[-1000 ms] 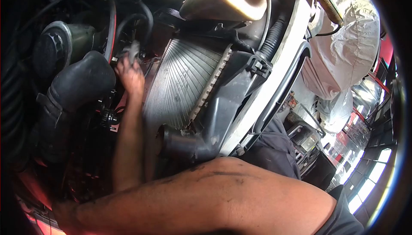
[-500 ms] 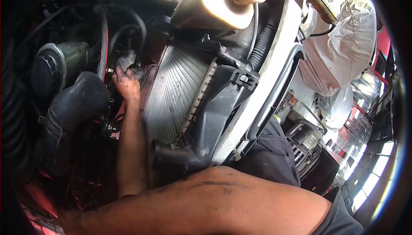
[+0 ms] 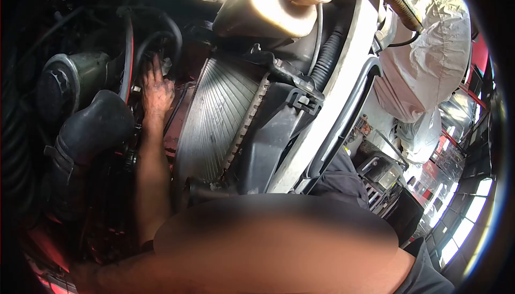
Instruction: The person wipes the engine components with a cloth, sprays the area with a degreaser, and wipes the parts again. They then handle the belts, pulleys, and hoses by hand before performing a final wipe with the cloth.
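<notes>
My left hand [image 3: 157,91] reaches deep into an engine bay, its back toward me, smudged with dark grime. Its fingers are stretched out and slightly apart, pointing away among black hoses [image 3: 173,28], and the thumb side faces right. Just right of the fingertips is a small grey fitting [image 3: 167,66], partly covered by them. My right arm [image 3: 289,256] crosses the bottom of the view from right to left, blurred in its upper part; its hand is lost at the dark lower left.
Right of my left hand stands a finned radiator [image 3: 217,111] with a black plastic end tank [image 3: 263,144]. A thick black elbow hose [image 3: 96,125] and a capped cylinder [image 3: 64,85] lie to the left. A pale reservoir [image 3: 268,9] sits above; a white frame bar [image 3: 322,101] runs diagonally.
My left hand has gone from bent fingers around the small grey piece to stretched fingers beside it. The left forearm has shifted slightly left; the right arm's upper edge sits a little higher.
</notes>
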The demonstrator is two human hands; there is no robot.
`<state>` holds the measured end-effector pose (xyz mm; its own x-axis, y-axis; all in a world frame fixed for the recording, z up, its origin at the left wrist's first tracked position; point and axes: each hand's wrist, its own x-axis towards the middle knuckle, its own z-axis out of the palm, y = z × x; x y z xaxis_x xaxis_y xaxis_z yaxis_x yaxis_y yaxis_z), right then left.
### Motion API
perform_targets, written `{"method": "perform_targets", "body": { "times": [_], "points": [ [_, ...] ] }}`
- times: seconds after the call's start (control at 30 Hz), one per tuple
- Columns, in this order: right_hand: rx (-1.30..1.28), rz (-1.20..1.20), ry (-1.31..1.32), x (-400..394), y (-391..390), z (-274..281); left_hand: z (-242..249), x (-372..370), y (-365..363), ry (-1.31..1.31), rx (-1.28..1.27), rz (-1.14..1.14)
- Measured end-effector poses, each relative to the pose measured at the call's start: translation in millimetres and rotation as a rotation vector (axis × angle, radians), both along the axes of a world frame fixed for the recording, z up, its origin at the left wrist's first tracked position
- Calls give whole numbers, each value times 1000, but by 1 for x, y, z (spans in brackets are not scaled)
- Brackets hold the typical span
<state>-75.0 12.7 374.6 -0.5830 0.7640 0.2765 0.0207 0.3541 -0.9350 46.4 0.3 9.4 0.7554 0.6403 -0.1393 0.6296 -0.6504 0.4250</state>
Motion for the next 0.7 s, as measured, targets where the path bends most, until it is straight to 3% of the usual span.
{"method": "perform_targets", "body": {
  "times": [0.2,0.33,0.43,0.57,0.7],
  "points": [
    [1,4,-10,2,-3,-1,0,-14,-8,57,42,-57],
    [16,11,7,1,2,6,-14,-52,-35,145,58,148],
    [25,15,37,-3,6,16,-8,-70,-52,67,-172,285],
    [45,31,54,-10,6,21,40,3,-43,-212,243,97],
    [35,46,47,-6,5,17,36,51,-5,176,338,81]
  ]
}}
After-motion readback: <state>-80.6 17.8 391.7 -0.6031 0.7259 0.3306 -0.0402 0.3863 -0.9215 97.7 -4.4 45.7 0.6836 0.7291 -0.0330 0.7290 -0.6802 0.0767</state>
